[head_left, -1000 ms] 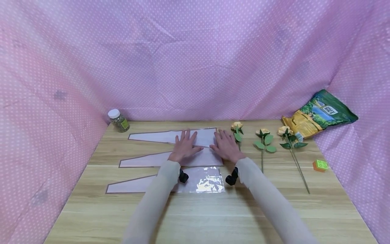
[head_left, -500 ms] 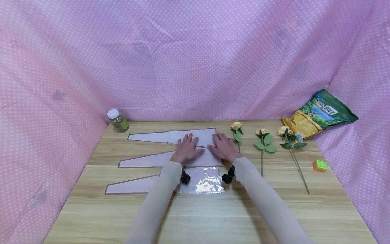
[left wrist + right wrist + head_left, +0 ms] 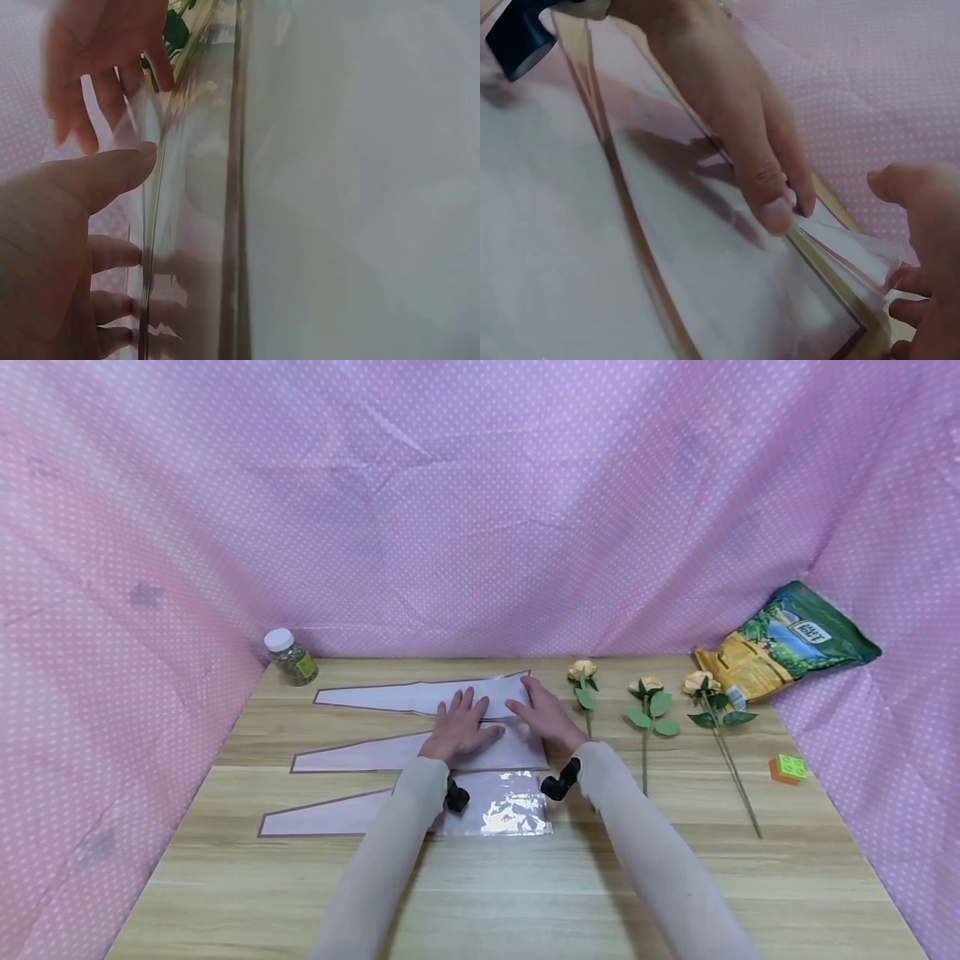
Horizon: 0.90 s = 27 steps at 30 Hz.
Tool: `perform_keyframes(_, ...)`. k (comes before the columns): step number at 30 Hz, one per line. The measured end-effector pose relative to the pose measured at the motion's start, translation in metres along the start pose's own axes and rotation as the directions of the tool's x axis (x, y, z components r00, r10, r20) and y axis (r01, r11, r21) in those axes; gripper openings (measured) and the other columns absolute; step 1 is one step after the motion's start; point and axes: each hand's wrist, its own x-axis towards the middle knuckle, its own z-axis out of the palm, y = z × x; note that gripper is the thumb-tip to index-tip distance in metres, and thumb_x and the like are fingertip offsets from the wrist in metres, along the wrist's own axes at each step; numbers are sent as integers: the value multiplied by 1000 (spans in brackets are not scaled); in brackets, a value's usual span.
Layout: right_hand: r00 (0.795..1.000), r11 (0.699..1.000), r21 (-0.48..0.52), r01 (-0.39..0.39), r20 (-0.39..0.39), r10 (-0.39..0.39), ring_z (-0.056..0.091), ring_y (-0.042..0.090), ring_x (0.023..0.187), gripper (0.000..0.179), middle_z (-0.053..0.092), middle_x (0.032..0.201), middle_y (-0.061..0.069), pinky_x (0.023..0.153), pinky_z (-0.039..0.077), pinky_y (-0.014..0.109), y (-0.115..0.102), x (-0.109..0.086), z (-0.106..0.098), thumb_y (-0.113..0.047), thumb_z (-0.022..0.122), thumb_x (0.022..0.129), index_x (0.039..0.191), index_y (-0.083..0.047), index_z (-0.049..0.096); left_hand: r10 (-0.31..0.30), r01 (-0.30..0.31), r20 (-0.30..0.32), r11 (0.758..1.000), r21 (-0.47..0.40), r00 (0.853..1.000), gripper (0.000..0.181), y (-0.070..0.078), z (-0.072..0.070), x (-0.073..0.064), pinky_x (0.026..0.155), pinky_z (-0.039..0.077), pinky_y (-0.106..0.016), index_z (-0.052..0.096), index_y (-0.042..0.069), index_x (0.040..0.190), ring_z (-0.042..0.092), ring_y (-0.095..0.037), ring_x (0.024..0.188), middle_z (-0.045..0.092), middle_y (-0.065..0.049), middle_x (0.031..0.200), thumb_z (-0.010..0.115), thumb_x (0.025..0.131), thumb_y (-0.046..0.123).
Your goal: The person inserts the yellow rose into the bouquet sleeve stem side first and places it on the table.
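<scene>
Three tapered, translucent flower sleeves with brown borders lie in rows: the far sleeve point(image 3: 375, 696), the middle sleeve point(image 3: 345, 756) and the near sleeve point(image 3: 322, 817). My left hand point(image 3: 459, 735) rests with spread fingers on the far sleeve's lower edge, its palm over the middle one. My right hand point(image 3: 547, 717) is at the far sleeve's wide right end, where the film point(image 3: 855, 247) rises in a crumpled flap. In the right wrist view, its fingers point(image 3: 911, 281) touch that flap, while the thumb stands apart. Left thumb and fingertips lie along the sleeve's edge point(image 3: 154, 202).
Three artificial roses with stems lie to the right: a left rose point(image 3: 583, 672), a middle rose point(image 3: 647, 687) and a right rose point(image 3: 702, 683). Beyond are a green-and-yellow bag point(image 3: 787, 639) and toy bricks point(image 3: 787, 767). A white-lidded jar point(image 3: 292, 657) stands back left; pink dotted cloth point(image 3: 480, 527) encloses the table.
My right hand has gone from lying flat across the sleeves to the far sleeve's right edge, which now lifts slightly. My left hand slid a little toward me, then stayed put.
</scene>
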Motion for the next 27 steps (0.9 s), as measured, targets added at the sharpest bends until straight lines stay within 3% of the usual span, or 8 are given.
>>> perform_keyframes(5, 998, 974, 223, -39, -34, 47, 34, 40, 148, 68, 35, 160, 20, 121, 29, 54, -4, -1, -3, -34, 58, 99, 154, -7, 28, 1, -1, 0, 1000, -7, 1000, 76, 0, -2, 0, 123, 14, -64, 36, 17, 155, 13, -39, 156, 17, -17, 168, 49, 95, 61)
perform_keyframes(9, 987, 903, 423, -72, -99, 125, 37, 37, 146, 62, 38, 157, 18, 120, 32, 51, -7, 1, -4, -29, 60, 99, 150, -5, 34, 7, -7, 2, 1000, -13, 1000, 75, 0, -2, 0, 123, 13, -65, 36, 17, 155, 13, -39, 156, 17, -17, 168, 49, 95, 60)
perform_keyframes(11, 973, 834, 546, -83, -137, 187, 42, 34, 142, 58, 39, 155, 18, 117, 36, 50, -8, 3, -3, -25, 60, 98, 147, -3, 36, 9, -9, 1, 1000, -16, 1000, 75, 1, -2, 0, 123, 13, -64, 36, 17, 155, 13, -39, 156, 17, -17, 168, 49, 95, 60)
perform_keyframes(16, 924, 568, 822, -48, -179, 338, 51, 26, 124, 53, 43, 143, 14, 106, 44, 44, -11, 11, -1, -14, 57, 98, 145, -1, 36, 14, -14, 0, 1000, -23, 1000, 74, 1, -3, 0, 123, 13, -64, 37, 17, 155, 14, -39, 156, 18, -17, 168, 49, 96, 60)
perform_keyframes(18, 919, 488, 872, -28, -170, 356, 51, 29, 127, 52, 44, 144, 16, 109, 43, 46, -13, 12, -2, -12, 53, 99, 146, -1, 33, 17, -17, 3, 1000, -25, 1000, 74, 1, -3, 0, 123, 13, -64, 37, 17, 155, 14, -39, 156, 18, -17, 168, 49, 96, 60)
perform_keyframes(19, 919, 467, 884, -24, -164, 358, 51, 31, 129, 52, 43, 145, 17, 110, 42, 47, -14, 11, -3, -13, 51, 100, 147, -1, 33, 18, -18, 3, 1000, -24, 1000, 74, 2, -4, 0, 123, 14, -64, 37, 16, 155, 14, -39, 156, 19, -17, 167, 48, 96, 60)
perform_keyframes(22, 927, 433, 901, -35, -132, 351, 45, 36, 140, 49, 38, 153, 21, 116, 38, 51, -16, 11, -4, -17, 46, 104, 148, -2, 30, 21, -21, 2, 1000, -21, 1000, 73, 2, -5, 1, 122, 16, -65, 39, 16, 153, 17, -39, 155, 22, -17, 166, 49, 96, 60)
perform_keyframes(27, 928, 429, 900, -82, -88, 362, 42, 36, 142, 42, 35, 157, 17, 116, 38, 51, -18, 12, -6, -23, 44, 104, 142, -5, 37, 16, -17, -20, 999, -38, 1000, 74, 4, -8, 1, 122, 15, -64, 37, 14, 154, 14, -42, 155, 19, -19, 167, 52, 96, 58)
